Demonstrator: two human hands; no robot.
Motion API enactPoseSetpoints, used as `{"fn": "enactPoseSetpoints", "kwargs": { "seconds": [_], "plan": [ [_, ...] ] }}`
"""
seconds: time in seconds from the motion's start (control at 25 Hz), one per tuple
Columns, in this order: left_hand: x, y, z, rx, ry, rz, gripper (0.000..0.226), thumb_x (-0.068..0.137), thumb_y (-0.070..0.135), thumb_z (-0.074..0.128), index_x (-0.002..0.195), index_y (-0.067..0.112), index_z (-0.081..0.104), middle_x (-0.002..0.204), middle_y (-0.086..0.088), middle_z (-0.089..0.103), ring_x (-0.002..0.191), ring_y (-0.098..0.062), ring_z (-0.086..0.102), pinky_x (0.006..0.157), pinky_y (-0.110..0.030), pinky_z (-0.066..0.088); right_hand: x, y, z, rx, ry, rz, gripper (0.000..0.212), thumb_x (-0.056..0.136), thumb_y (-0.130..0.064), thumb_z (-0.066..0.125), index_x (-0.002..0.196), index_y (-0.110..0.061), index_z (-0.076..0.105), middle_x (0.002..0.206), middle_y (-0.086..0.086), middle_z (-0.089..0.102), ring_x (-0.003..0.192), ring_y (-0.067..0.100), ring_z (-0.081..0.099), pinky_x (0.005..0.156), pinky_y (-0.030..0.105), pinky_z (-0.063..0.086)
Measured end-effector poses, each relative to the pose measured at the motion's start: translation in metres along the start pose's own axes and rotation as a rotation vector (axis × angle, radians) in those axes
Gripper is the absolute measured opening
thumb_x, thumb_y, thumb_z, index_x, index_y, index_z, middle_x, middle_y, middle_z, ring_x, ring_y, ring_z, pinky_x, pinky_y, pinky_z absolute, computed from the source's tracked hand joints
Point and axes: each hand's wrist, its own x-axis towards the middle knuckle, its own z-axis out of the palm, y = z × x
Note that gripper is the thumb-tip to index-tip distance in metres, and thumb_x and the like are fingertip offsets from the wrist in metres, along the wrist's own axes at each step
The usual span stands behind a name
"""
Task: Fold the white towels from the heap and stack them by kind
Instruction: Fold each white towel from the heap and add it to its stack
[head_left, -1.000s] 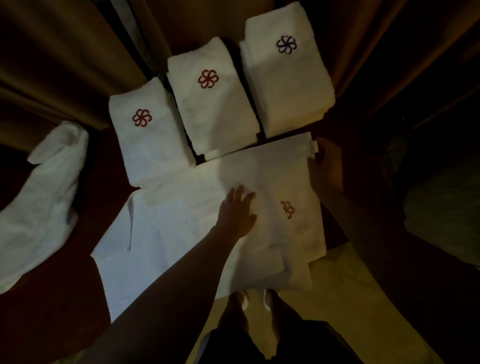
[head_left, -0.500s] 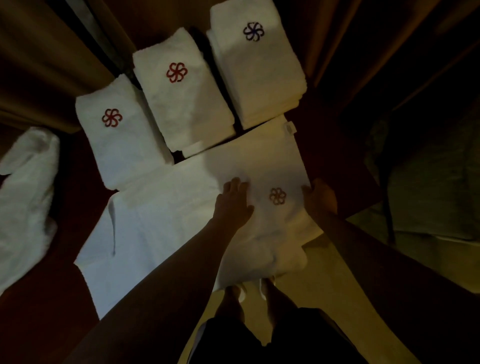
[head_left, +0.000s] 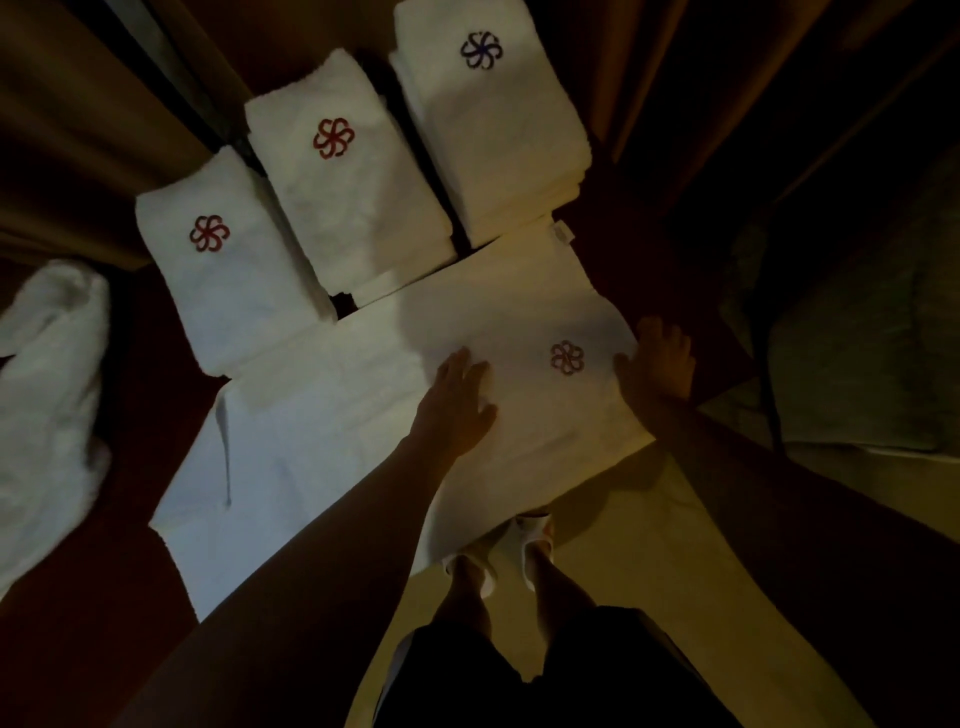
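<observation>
A large white towel (head_left: 332, 415) with a reddish flower emblem lies spread flat on the dark red surface (head_left: 78, 623), its near edge hanging over. My left hand (head_left: 457, 405) presses flat on its middle with straight fingers. My right hand (head_left: 657, 366) rests on the towel's right edge; whether its fingers grip the edge is unclear in the dark. Behind stand three folded stacks: a left stack (head_left: 228, 270) and a middle stack (head_left: 348, 176) with red emblems, and a taller right stack (head_left: 493, 130) with a blue emblem.
An unfolded white towel heap (head_left: 47, 405) lies at the far left. Brown curtains (head_left: 78, 130) hang behind the stacks. A greyish bed or cover (head_left: 857, 338) sits at the right. My feet in white slippers (head_left: 498, 556) stand on the pale floor below the towel's edge.
My right hand slid from the towel's far right corner down along the right edge toward me. My left hand stayed pressed on the middle. The view shifted slightly.
</observation>
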Motion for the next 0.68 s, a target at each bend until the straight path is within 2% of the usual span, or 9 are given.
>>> {"fn": "enactPoseSetpoints", "kwargs": {
  "seconds": [0.04, 0.12, 0.2, 0.28, 0.36, 0.44, 0.6, 0.68],
  "plan": [
    [-0.005, -0.004, 0.001, -0.010, 0.023, 0.018, 0.063, 0.091, 0.036, 0.059, 0.146, 0.017, 0.035, 0.159, -0.009, 0.018, 0.146, -0.026, 0.015, 0.108, -0.046, 0.040, -0.008, -0.008, 0.002, 0.009, 0.076, -0.078, 0.053, 0.085, -0.020, 0.064, 0.132, -0.007, 0.044, 0.131, 0.019, 0.046, 0.121, 0.037, 0.042, 0.094, 0.046, 0.039],
    [-0.018, -0.014, 0.004, 0.043, 0.094, -0.010, 0.059, 0.090, 0.035, 0.060, 0.142, 0.016, 0.039, 0.156, -0.013, 0.024, 0.143, -0.030, 0.023, 0.110, -0.045, 0.037, -0.026, -0.028, 0.012, 0.043, 0.121, -0.300, 0.048, 0.081, -0.016, 0.068, 0.125, -0.006, 0.052, 0.125, 0.019, 0.051, 0.114, 0.037, 0.048, 0.089, 0.046, 0.044],
    [-0.037, -0.027, 0.008, 0.055, 0.164, -0.128, 0.058, 0.088, 0.032, 0.063, 0.139, 0.014, 0.043, 0.150, -0.019, 0.032, 0.137, -0.036, 0.033, 0.107, -0.047, 0.039, -0.043, -0.049, 0.028, 0.024, 0.004, -0.523, 0.050, 0.079, -0.015, 0.071, 0.124, -0.003, 0.055, 0.125, 0.021, 0.053, 0.116, 0.040, 0.050, 0.092, 0.049, 0.045],
    [-0.058, -0.045, 0.013, 0.031, 0.212, -0.198, 0.057, 0.085, 0.028, 0.066, 0.135, 0.011, 0.046, 0.146, -0.021, 0.036, 0.131, -0.039, 0.039, 0.099, -0.051, 0.046, -0.057, -0.068, 0.041, -0.054, -0.193, -0.657, 0.056, 0.084, -0.020, 0.067, 0.134, -0.006, 0.048, 0.138, 0.020, 0.045, 0.129, 0.038, 0.041, 0.102, 0.048, 0.037],
    [-0.080, -0.064, 0.013, 0.032, 0.224, -0.249, 0.055, 0.087, 0.028, 0.062, 0.137, 0.013, 0.043, 0.148, -0.018, 0.033, 0.132, -0.035, 0.037, 0.098, -0.049, 0.047, -0.071, -0.086, 0.052, -0.122, -0.317, -0.681, 0.057, 0.091, -0.027, 0.056, 0.142, -0.012, 0.038, 0.149, 0.013, 0.032, 0.137, 0.031, 0.029, 0.106, 0.042, 0.030],
    [-0.101, -0.083, 0.013, -0.015, 0.237, -0.319, 0.054, 0.090, 0.027, 0.059, 0.139, 0.016, 0.039, 0.151, -0.014, 0.029, 0.134, -0.032, 0.033, 0.101, -0.047, 0.042, -0.084, -0.103, 0.060, -0.163, -0.306, -0.707, 0.055, 0.092, -0.030, 0.053, 0.142, -0.014, 0.037, 0.150, 0.011, 0.030, 0.137, 0.030, 0.027, 0.105, 0.040, 0.029],
    [-0.142, -0.122, 0.014, -0.088, 0.232, -0.470, 0.056, 0.093, 0.030, 0.054, 0.143, 0.019, 0.032, 0.149, -0.014, 0.028, 0.133, -0.032, 0.033, 0.102, -0.047, 0.040, -0.106, -0.142, 0.073, -0.235, -0.282, -0.817, 0.040, 0.086, -0.023, 0.055, 0.124, -0.011, 0.053, 0.132, 0.012, 0.046, 0.123, 0.032, 0.041, 0.095, 0.040, 0.037],
    [-0.161, -0.143, 0.017, -0.106, 0.206, -0.532, 0.056, 0.092, 0.032, 0.053, 0.143, 0.019, 0.033, 0.148, -0.013, 0.030, 0.131, -0.031, 0.034, 0.099, -0.046, 0.042, -0.121, -0.165, 0.081, -0.320, -0.289, -0.803, 0.034, 0.086, -0.024, 0.052, 0.116, -0.010, 0.054, 0.122, 0.012, 0.049, 0.116, 0.032, 0.046, 0.090, 0.039, 0.040]
  ]
}}
